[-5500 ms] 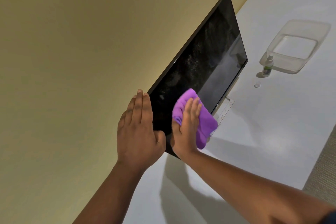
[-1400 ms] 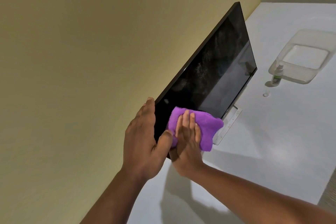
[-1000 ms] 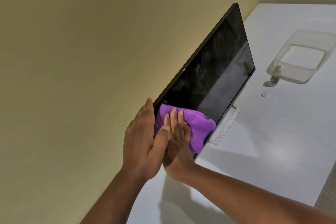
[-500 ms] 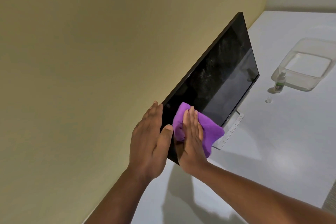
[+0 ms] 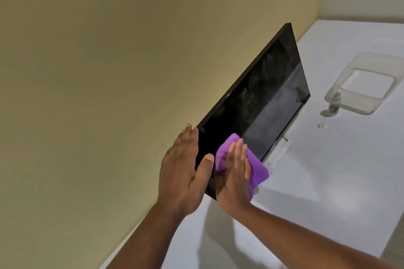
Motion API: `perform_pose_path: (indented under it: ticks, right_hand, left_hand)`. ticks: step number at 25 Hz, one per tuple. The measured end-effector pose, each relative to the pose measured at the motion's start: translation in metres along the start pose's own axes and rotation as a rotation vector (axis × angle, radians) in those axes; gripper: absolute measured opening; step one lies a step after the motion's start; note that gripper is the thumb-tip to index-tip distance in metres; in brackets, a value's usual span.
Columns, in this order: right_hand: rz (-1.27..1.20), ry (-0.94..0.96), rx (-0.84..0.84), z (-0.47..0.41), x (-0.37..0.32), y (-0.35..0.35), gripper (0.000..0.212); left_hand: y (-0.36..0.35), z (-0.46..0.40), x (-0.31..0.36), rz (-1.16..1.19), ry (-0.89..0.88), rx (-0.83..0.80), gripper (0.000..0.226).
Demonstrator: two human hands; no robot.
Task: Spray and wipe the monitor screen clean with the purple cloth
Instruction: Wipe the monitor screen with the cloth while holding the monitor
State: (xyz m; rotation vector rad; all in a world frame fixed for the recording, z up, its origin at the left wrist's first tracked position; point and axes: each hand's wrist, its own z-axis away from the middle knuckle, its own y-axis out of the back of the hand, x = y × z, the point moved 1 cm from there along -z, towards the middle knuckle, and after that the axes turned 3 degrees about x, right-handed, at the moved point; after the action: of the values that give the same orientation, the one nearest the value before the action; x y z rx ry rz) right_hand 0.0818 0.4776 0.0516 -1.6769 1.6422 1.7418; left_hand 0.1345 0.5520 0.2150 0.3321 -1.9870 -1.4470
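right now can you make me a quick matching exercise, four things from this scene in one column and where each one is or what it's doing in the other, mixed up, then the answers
Things
1. purple cloth
2. left hand
3. spray bottle
4. clear plastic tub

Places or states
A. stands upright on the white table, just in front of the tub
B. pressed flat against the monitor screen under the right hand
C. empty, at the far right of the table
D. braces the near edge of the monitor, thumb on the front

Pairs: 1-B, 2-D, 3-A, 4-C
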Motion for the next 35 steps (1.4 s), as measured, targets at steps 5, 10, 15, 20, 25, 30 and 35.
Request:
perform_pose_path:
  ticks: [5, 10, 15, 20, 25, 30, 35]
  right_hand:
    - [0.143, 0.001, 0.123, -0.066, -0.042, 0.013, 0.066]
    - [0.073, 0.084, -0.147, -0.012, 0.007, 0.013, 0.085]
    - [0.188, -0.137, 0.079, -0.066, -0.043, 0.009, 0.082]
    - [0.055, 0.069, -0.172, -0.013, -0.01, 0.007, 0.08]
    - [0.112, -0.485, -0.136, -0.039, -0.02, 0.009, 0.062]
    - [-0.18, -0.043, -0.239, -0.025, -0.035, 0.036, 0.077]
    - [-0.337, -0.194, -0.305, -0.036, -0.039, 0.057, 0.078]
  left_hand:
    - [-0.002, -0.002, -0.002, 0.02, 0.026, -0.001, 0.077]
    - [-0.001, -0.001, -0.002, 0.03, 0.034, -0.017, 0.078]
    - [-0.001, -0.002, -0.002, 0.005, 0.033, -0.024, 0.079]
    - [0.0, -0.001, 0.0, -0.014, 0.038, -0.045, 0.081]
    - [0.0, -0.002, 0.001, -0.018, 0.057, -0.041, 0.083]
    - [0.006, -0.002, 0.003, 0.017, 0.063, -0.071, 0.088]
    - [0.011, -0.006, 0.013, 0.005, 0.076, -0.034, 0.078]
